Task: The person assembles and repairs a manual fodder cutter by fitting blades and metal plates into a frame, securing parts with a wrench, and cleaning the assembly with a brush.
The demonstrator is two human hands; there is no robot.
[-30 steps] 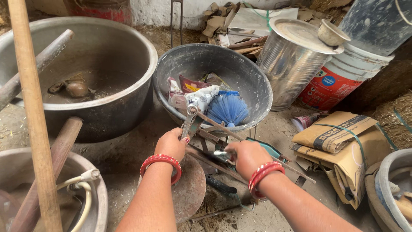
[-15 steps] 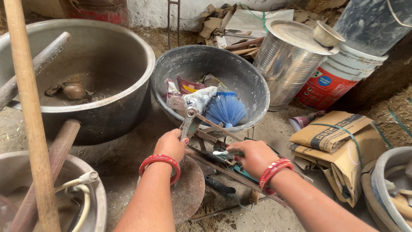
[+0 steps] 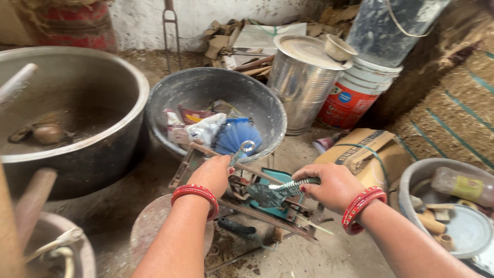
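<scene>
— Spanner (image 3: 242,152): where now?
— Gripped in the left hand (image 3: 212,175), lifted since a moment ago above the metal frame (image 3: 247,206); the right hand (image 3: 332,185) clasps a striped-handled tool (image 3: 280,189).

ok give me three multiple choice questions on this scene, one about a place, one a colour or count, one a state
1. Where is the blue brush?
A. inside the dark round basin
B. on the shiny metal drum
C. in the left hand

2. What colour are the bangles on both wrists?
A. green
B. red
C. white

3. What is the state of the right hand?
A. open and flat on the ground
B. closed round the striped handle of a flat tool
C. resting inside the basin

Answers:
1 A, the brush lies among wrappers within the basin's rim.
2 B, red bands circle each wrist.
3 B, the fingers wrap the handle, while the left hand grips a spanner.
</scene>
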